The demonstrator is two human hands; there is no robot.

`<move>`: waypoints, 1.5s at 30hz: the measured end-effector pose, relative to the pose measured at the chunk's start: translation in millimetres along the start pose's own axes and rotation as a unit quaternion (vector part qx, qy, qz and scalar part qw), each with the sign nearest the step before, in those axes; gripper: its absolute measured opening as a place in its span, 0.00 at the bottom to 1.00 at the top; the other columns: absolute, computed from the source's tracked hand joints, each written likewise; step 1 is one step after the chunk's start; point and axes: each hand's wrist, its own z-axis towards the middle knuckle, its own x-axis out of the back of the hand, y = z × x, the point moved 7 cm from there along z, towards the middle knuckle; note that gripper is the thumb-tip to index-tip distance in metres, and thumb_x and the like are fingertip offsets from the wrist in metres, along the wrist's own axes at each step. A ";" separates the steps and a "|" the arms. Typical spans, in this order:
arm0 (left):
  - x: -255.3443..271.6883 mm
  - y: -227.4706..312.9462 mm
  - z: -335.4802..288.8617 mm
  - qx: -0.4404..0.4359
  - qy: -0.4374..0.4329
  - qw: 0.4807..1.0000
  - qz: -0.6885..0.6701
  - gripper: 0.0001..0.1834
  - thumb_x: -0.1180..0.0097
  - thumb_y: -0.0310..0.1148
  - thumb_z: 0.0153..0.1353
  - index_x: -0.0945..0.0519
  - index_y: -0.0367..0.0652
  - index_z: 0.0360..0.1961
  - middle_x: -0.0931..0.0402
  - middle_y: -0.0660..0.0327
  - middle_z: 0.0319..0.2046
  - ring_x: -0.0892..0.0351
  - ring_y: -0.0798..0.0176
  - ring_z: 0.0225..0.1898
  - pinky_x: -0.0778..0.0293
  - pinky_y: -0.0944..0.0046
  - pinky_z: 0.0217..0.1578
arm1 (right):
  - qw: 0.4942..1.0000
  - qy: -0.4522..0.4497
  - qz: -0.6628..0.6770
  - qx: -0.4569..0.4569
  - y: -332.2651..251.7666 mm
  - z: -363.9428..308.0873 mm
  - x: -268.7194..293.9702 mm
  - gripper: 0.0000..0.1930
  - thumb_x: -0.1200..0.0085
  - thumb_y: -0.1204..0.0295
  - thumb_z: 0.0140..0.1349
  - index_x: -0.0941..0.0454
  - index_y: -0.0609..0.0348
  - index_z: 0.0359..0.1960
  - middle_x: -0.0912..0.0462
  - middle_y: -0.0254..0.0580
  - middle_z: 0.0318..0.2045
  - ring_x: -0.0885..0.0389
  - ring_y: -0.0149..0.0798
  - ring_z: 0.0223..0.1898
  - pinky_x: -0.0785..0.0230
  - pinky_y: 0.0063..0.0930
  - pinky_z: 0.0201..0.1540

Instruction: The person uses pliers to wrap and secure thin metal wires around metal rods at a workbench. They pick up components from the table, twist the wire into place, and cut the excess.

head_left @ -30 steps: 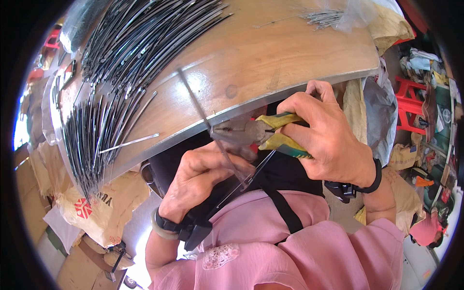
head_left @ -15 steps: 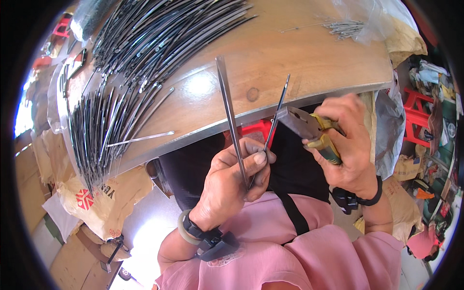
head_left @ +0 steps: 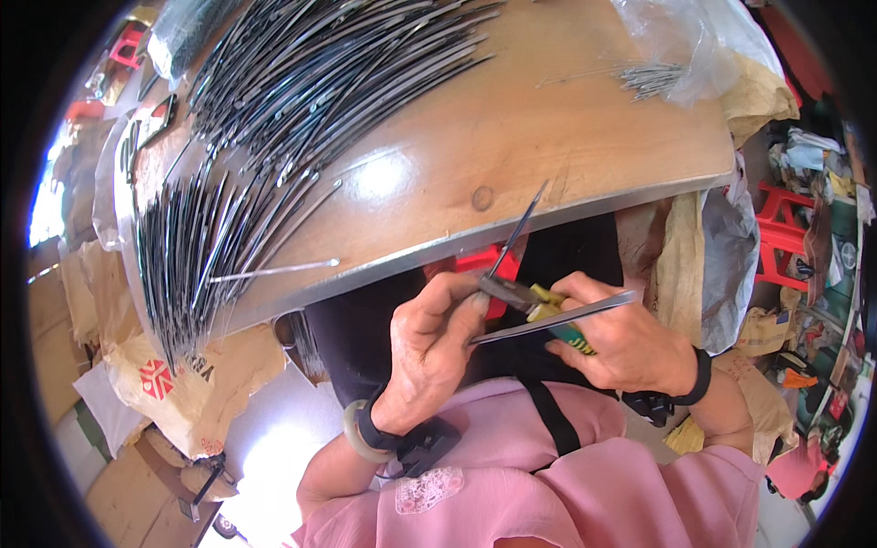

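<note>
My left hand point(head_left: 427, 340) is closed at lap height, just off the table's near edge, pinching thin metal strips. A slim dark strip point(head_left: 523, 226) sticks up from its fingertips toward the table. A flatter, shiny strip point(head_left: 557, 321) runs from the same hand to the right, passing in front of the pliers. Whether these are two strips or one bent piece is hidden by the fingers. Wrapped round the yellow-and-green handles of pliers point(head_left: 510, 293) is my right hand point(head_left: 635, 352). The jaws are at the left fingertips, against the base of the dark strip.
Dark metal strips lie heaped point(head_left: 311, 100) across the wooden table point(head_left: 621, 137), with more strips point(head_left: 187, 265) at its left end. Thin wires point(head_left: 653, 79) rest by a clear plastic bag point(head_left: 708, 55). A red stool point(head_left: 784, 233) stands right; a paper sack point(head_left: 210, 393) lies left.
The pliers have moved left and down to my left fingertips. The shiny strip, upright before, now slants to the right. The dark strip sits lower.
</note>
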 end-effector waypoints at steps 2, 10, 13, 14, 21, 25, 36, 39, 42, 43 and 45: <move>3.5 -3.2 -1.2 -0.026 -0.004 1.000 0.008 0.05 0.50 0.22 0.68 0.22 0.34 0.40 0.30 0.70 0.22 0.37 0.79 0.22 0.40 0.76 0.22 | 1.000 -0.015 -0.007 0.004 -0.1 -1.0 -3.2 0.16 0.36 0.71 0.50 0.25 0.69 0.36 0.28 0.50 0.34 0.23 0.49 0.32 0.26 0.36 0.31; 58.2 23.7 -16.5 -0.002 0.100 0.994 -0.050 0.05 0.49 0.26 0.67 0.24 0.34 0.37 0.31 0.65 0.18 0.39 0.75 0.14 0.45 0.74 0.15 | 0.997 0.021 0.012 0.071 -9.4 38.7 44.8 0.21 0.35 0.65 0.54 0.25 0.68 0.44 0.22 0.52 0.44 0.19 0.50 0.36 0.25 0.34 0.39; 103.2 32.3 -31.7 -0.025 0.152 0.987 -0.049 0.05 0.49 0.25 0.67 0.24 0.33 0.37 0.30 0.64 0.20 0.38 0.75 0.16 0.44 0.75 0.16 | 0.957 0.154 -0.237 0.061 7.3 51.4 89.2 0.16 0.38 0.72 0.54 0.20 0.66 0.43 0.20 0.56 0.38 0.19 0.56 0.36 0.24 0.41 0.38; 109.7 30.7 -28.4 -0.027 0.165 0.985 -0.052 0.04 0.49 0.25 0.67 0.23 0.36 0.39 0.28 0.65 0.22 0.37 0.77 0.18 0.42 0.76 0.18 | 0.954 0.203 -0.217 0.041 12.0 71.6 105.9 0.12 0.40 0.76 0.54 0.21 0.68 0.39 0.21 0.54 0.38 0.20 0.56 0.38 0.25 0.43 0.39; 115.6 86.5 -47.3 -0.256 0.189 0.832 0.455 0.28 0.32 0.28 0.51 0.25 0.34 0.55 0.30 0.54 0.33 0.26 0.58 0.32 0.29 0.65 0.30 | 0.863 0.131 -0.481 0.086 56.6 102.7 116.6 0.12 0.47 0.85 0.44 0.27 0.70 0.34 0.27 0.55 0.50 0.26 0.55 0.50 0.28 0.41 0.50; 144.0 117.0 -44.6 -0.307 0.257 0.697 0.595 0.29 0.32 0.27 0.50 0.25 0.35 0.55 0.28 0.50 0.41 0.23 0.49 0.37 0.25 0.57 0.35 | 0.869 0.115 -0.473 0.090 55.7 112.2 116.9 0.13 0.47 0.87 0.42 0.27 0.70 0.33 0.27 0.55 0.50 0.26 0.55 0.51 0.29 0.42 0.52; 151.8 119.8 -29.9 -0.321 0.276 0.641 0.641 0.24 0.32 0.26 0.45 0.22 0.36 0.46 0.26 0.51 0.40 0.27 0.47 0.41 0.30 0.52 0.44 | 0.877 0.419 -0.225 0.073 -32.7 72.9 143.7 0.09 0.42 0.82 0.57 0.22 0.66 0.39 0.22 0.48 0.48 0.20 0.38 0.44 0.27 0.29 0.47; 77.6 113.6 -14.6 -0.342 0.129 0.800 0.475 0.33 0.30 0.28 0.46 0.26 0.35 0.55 0.28 0.47 0.46 0.27 0.45 0.43 0.30 0.52 0.47 | 0.893 0.410 0.184 -0.004 -21.2 53.8 101.4 0.09 0.48 0.81 0.59 0.22 0.67 0.42 0.23 0.51 0.50 0.23 0.38 0.50 0.32 0.34 0.57; 5.9 103.7 4.6 -0.296 -0.003 0.901 0.318 0.34 0.30 0.26 0.48 0.29 0.33 0.58 0.27 0.46 0.44 0.25 0.46 0.43 0.27 0.55 0.44 | 0.846 0.369 0.381 -0.055 -17.6 52.9 57.9 0.09 0.47 0.80 0.59 0.22 0.64 0.41 0.22 0.48 0.48 0.23 0.34 0.45 0.30 0.31 0.52; -4.3 95.4 9.3 -0.323 -0.012 0.894 0.311 0.32 0.33 0.23 0.50 0.28 0.33 0.58 0.25 0.47 0.39 0.23 0.48 0.38 0.25 0.60 0.39 | 0.825 0.366 0.425 -0.071 -15.4 50.5 50.4 0.10 0.46 0.81 0.58 0.21 0.63 0.42 0.21 0.46 0.46 0.23 0.31 0.42 0.29 0.28 0.49; -10.4 87.5 9.7 -0.316 -0.009 0.895 0.314 0.13 0.47 0.16 0.56 0.20 0.33 0.43 0.22 0.52 0.29 0.20 0.59 0.29 0.26 0.65 0.32 | 0.872 0.363 0.315 -0.091 -9.7 48.1 46.9 0.11 0.42 0.83 0.55 0.21 0.63 0.40 0.19 0.41 0.42 0.21 0.26 0.37 0.27 0.22 0.43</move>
